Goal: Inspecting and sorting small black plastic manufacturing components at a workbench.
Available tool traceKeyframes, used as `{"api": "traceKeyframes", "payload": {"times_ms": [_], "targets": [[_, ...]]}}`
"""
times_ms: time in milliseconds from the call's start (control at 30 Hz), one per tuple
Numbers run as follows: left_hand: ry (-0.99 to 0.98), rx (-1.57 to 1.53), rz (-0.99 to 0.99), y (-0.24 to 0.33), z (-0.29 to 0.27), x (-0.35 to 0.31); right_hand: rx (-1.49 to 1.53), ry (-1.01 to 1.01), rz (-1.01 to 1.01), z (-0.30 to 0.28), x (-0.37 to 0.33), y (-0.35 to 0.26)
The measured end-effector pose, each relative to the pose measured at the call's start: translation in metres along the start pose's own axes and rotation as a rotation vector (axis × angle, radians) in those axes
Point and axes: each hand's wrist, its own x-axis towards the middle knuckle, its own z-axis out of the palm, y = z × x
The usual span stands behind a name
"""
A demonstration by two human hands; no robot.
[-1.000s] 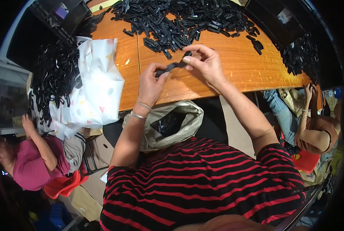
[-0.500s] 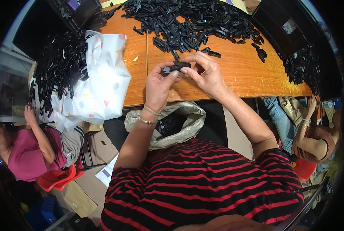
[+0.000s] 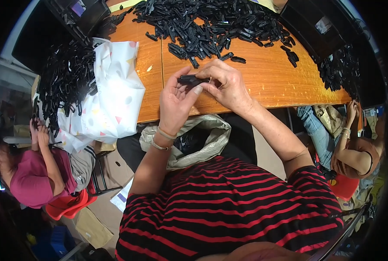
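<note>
Between my two hands, above the near edge of the wooden table [image 3: 255, 89], is a small black plastic part [image 3: 189, 79]. My left hand [image 3: 176, 96] has its thumb and fingers closed around the left side of it. At its right end, my right hand [image 3: 225, 85] pinches with thumb and bent fingers; a tiny pale spot shows at those fingertips. The exact kind of part cannot be made out. Beyond my hands lies a large heap of similar black plastic parts [image 3: 198, 32], with a few loose pieces at its near side.
An open woven sack [image 3: 211, 145] with dark pieces inside sits at my lap. On the left, a white patterned plastic sheet [image 3: 120, 95] lies beside another black heap [image 3: 68, 74]. Black bins [image 3: 313, 28] stand right. Co-workers sit on the left [image 3: 37, 174] and right [image 3: 354, 156].
The black part has turned and moved slightly left in my hands. My left fingers have opened a little around it, and my right fingers have shifted to its end.
</note>
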Motion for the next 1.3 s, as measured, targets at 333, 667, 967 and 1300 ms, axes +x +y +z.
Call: {"api": "traceKeyframes", "payload": {"times_ms": [333,667,967,1300], "targets": [[-0.034,0.25,0.134,0.011,0.001,-0.008,0.197,-0.106,0.366,-0.002,0.0,-0.01],[-0.039,0.123,0.151,-0.002,-0.002,-0.005,0.194,0.015,0.323,0.012,-0.005,-0.009],[-0.123,0.146,-0.014,0.004,-0.018,-0.01,0.172,-0.057,0.337,0.005,-0.019,-0.014],[-0.059,0.019,-0.073,0.005,-0.009,-0.012,0.078,-0.068,0.361,-0.001,-0.023,-0.021]]}}
